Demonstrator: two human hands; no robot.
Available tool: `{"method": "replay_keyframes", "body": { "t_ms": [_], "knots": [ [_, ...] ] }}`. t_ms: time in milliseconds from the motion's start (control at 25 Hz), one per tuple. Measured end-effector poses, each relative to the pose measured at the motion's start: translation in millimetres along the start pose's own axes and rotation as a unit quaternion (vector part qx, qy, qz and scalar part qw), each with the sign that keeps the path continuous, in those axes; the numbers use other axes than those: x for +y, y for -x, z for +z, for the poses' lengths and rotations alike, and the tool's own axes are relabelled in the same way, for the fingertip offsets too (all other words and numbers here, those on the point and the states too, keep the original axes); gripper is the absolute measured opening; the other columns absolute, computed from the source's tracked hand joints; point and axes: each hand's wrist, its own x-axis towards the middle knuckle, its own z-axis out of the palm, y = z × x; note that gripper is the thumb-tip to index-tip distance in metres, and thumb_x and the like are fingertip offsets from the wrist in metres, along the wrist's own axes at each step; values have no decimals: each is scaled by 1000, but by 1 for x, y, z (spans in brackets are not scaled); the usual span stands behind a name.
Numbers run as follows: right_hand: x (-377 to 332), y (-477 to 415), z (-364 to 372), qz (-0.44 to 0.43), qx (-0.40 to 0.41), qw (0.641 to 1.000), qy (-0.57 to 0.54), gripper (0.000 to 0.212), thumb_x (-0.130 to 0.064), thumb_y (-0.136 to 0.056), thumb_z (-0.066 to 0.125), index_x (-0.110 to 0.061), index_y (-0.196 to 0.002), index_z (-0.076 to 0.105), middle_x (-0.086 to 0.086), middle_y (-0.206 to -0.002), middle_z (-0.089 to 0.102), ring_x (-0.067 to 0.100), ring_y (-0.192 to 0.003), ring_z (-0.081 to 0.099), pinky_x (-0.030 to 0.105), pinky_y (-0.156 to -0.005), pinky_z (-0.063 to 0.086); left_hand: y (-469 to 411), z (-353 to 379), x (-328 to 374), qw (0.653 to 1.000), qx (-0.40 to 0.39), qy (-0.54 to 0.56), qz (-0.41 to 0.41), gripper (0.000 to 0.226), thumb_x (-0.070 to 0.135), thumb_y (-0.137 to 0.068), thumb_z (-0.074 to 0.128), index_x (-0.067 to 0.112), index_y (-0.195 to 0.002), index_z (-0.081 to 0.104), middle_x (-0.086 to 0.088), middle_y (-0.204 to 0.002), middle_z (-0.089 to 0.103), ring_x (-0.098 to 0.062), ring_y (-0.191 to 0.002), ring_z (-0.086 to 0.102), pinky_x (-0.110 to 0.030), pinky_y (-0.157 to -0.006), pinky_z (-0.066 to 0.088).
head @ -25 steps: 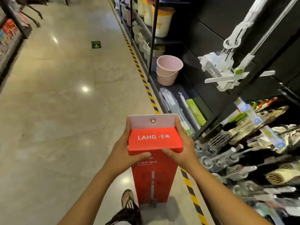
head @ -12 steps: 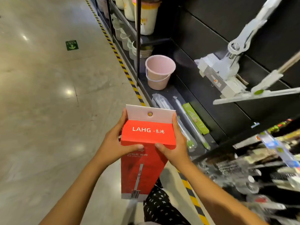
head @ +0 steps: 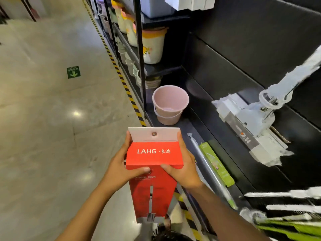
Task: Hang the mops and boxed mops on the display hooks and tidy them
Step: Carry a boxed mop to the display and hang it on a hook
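I hold a tall red mop box upright in front of me, its white hang tab with a round hole on top. My left hand grips its left side with the thumb across the front. My right hand grips the right side the same way. A white flat mop wrapped in plastic hangs against the black back panel at right. More mop handles and green packs stick out blurred at the lower right.
A pink bucket stands on the low black shelf, with a wrapped pole and a green pack lying behind the box. Cream buckets fill the shelves further along. Yellow-black tape edges the polished floor at left.
The view has swung up and toward the shelf. The box has stayed in both hands and risen slightly; the hanging white mop now sits lower right in view.
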Motion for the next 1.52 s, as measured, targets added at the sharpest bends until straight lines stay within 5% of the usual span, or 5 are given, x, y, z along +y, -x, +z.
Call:
{"method": "replay_keyframes", "body": {
  "t_ms": [200,680,1000,1360,1520],
  "knots": [
    [13,-95,-8,0,-28,999,31,95,-54,-69,78,-46,-147,25,-7,-123,64,7,-115,61,37,-97,52,-85,-7,-2,1000,21,15,0,120,40,-62,88,63,-142,1,24,-131,52,11,-112,56,-6,-81,48],
    [-23,-341,-1,25,154,987,37,89,-79,-53,71,-76,-128,23,-35,-114,62,1,-109,64,33,-96,52,-380,-94,61,984,-137,83,83,118,51,-52,85,67,-139,7,44,-118,53,9,-112,58,-18,-86,53],
    [-100,-494,4,-60,288,954,65,115,-78,-58,69,-29,-151,21,-40,-119,56,-9,-108,60,10,-88,46,-552,-177,164,949,-226,76,204,120,38,-60,91,67,-140,6,49,-115,52,13,-108,59,-9,-82,50],
    [-220,-607,-43,-191,359,911,73,112,-77,-54,72,-39,-149,28,-30,-126,58,-3,-115,59,22,-95,49,-648,-225,316,903,-223,118,348,118,40,-50,84,54,-146,16,40,-113,60,10,-105,62,-6,-75,49],
    [-290,-632,-69,-248,353,897,91,112,-65,-51,78,-35,-149,32,-37,-115,62,-10,-107,61,10,-86,48,-680,-248,387,884,-204,91,411,110,49,-45,87,70,-133,24,30,-129,57,0,-119,58,-29,-96,51]
  ]
}}
